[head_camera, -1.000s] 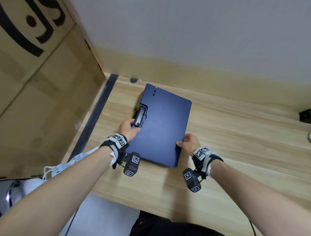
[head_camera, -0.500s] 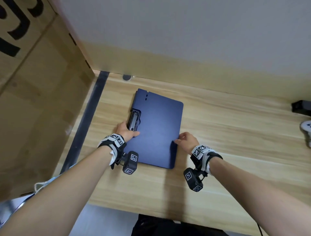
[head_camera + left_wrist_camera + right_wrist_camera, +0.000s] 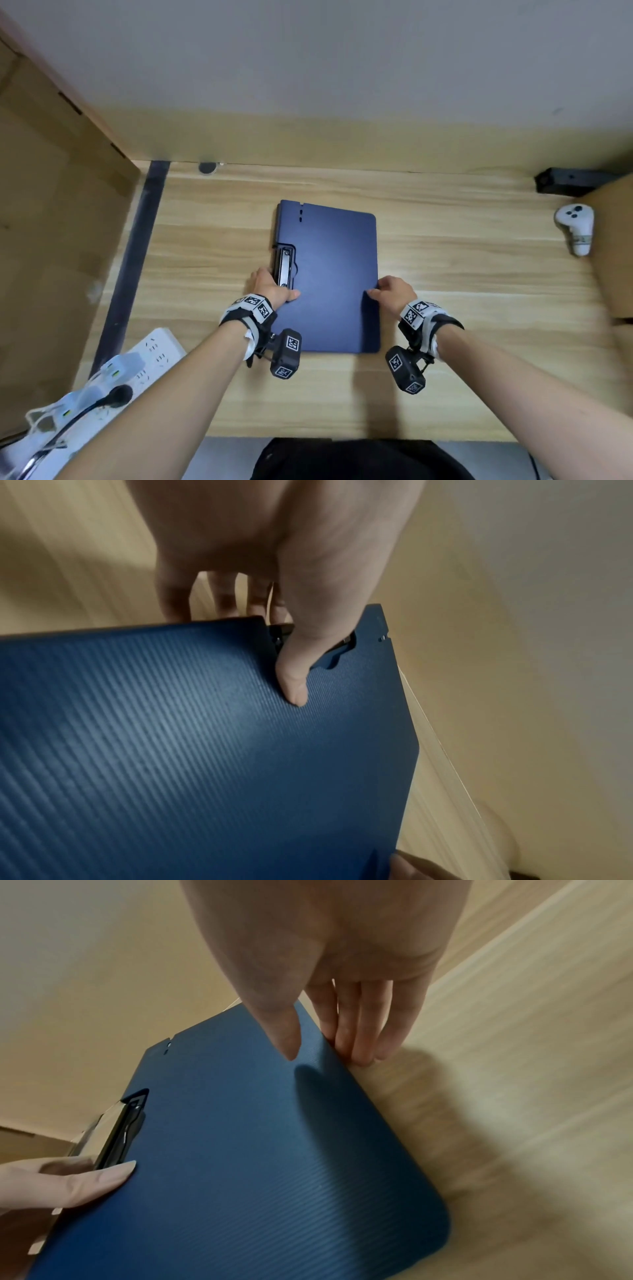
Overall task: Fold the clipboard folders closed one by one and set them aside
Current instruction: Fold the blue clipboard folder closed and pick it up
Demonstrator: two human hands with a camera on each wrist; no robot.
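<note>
On a light wood desk (image 3: 462, 308) set against a pale wall, a dark blue clipboard folder (image 3: 332, 274) lies folded shut near the centre, its long edges running away from the person & its black metal clip (image 3: 284, 267) on the left edge. The person's left hand (image 3: 270, 286) grips that left edge just below the clip: thumb (image 3: 291, 680) pressed flat on the ribbed cover, the other fingers (image 3: 174, 599) curled down past the edge, tips hidden under it. The right hand (image 3: 394, 291) pinches the opposite long edge, thumb (image 3: 284, 1034) on top of the cover w/ fingers (image 3: 363, 1023) lying against the side where folder meets desk. Whether the folder is fully flat or slightly lifted at the edges, cannot tell; right wrist view shows shadow under the right side.

Both wrists carry straps w/ black-and-white marker tags & small black camera units hanging below. At the desk's left, a cardboard box (image 3: 51, 240) stands beside a dark strip along the desk edge; a white power strip (image 3: 150, 353) w/ plugged cables sits at lower left. At far right, well apart from the folder, a white handheld controller (image 3: 577, 229) rests by another cardboard piece, w/ a black bracket (image 3: 568, 180) against the wall behind it.
</note>
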